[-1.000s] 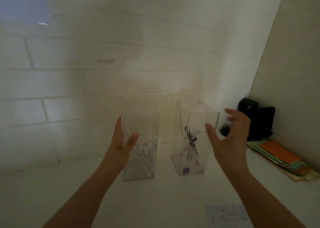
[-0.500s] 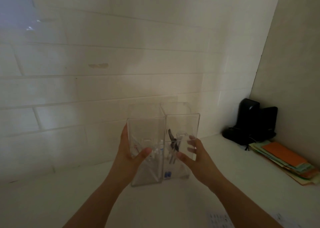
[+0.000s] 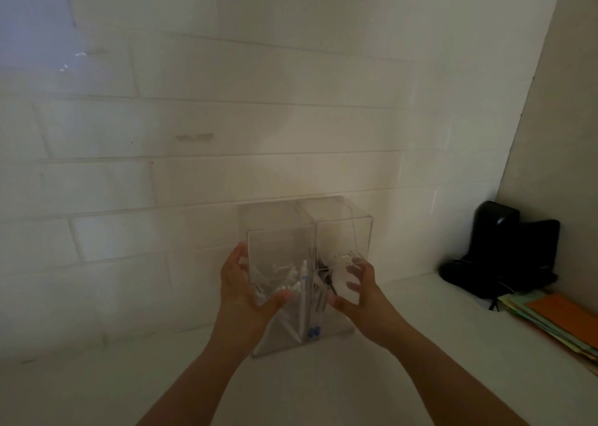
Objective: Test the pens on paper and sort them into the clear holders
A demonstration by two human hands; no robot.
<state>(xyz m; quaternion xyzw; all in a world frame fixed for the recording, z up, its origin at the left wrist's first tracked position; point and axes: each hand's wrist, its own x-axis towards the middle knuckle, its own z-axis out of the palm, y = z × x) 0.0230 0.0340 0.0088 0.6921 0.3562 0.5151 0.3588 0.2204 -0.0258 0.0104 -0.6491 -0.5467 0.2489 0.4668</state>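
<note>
At frame centre, the left hand grips one clear plastic pen holder; the right hand grips its touching twin. Keep both upright and flush on the white table.

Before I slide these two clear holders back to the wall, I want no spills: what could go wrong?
1. The left holder and right holder are tall and narrow; a push high up, where the left hand and right hand sit, might tip them.
2. The pens lean loosely inside and could shift or rattle out.
3. The right hand's fingers look spread, so its grip may be loose.
</note>
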